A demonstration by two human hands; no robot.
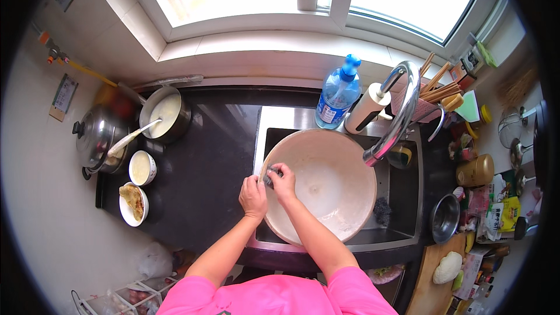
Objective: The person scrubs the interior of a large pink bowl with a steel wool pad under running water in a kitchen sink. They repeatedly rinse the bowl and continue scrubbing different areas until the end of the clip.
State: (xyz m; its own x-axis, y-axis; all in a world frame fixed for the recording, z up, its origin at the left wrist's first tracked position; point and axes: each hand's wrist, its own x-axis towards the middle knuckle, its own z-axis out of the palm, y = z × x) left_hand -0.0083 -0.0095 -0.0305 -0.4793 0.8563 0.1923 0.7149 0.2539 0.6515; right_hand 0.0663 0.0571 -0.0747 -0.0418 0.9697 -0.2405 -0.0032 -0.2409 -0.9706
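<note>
A large, pale round basin (332,179) rests in and over the stainless steel sink (339,247), tilted a little. My left hand (253,197) grips the basin's left rim, thumb near the edge. Against the inner wall by that same rim, my right hand (282,180) holds a dark metal scouring pad (273,176). A second dark scouring pad (382,211) lies on the sink floor, right of the basin. Over the basin's right side arches the chrome faucet (396,109). White residue coats the basin's bottom.
Behind the sink stand a blue pump bottle (334,98) and a white dispenser (368,107). Leftward on the black counter (210,170) are a pot with a ladle (165,111), a lidded pot (105,135) and two bowls (142,167). Dough (447,267) sits on a cutting board at right.
</note>
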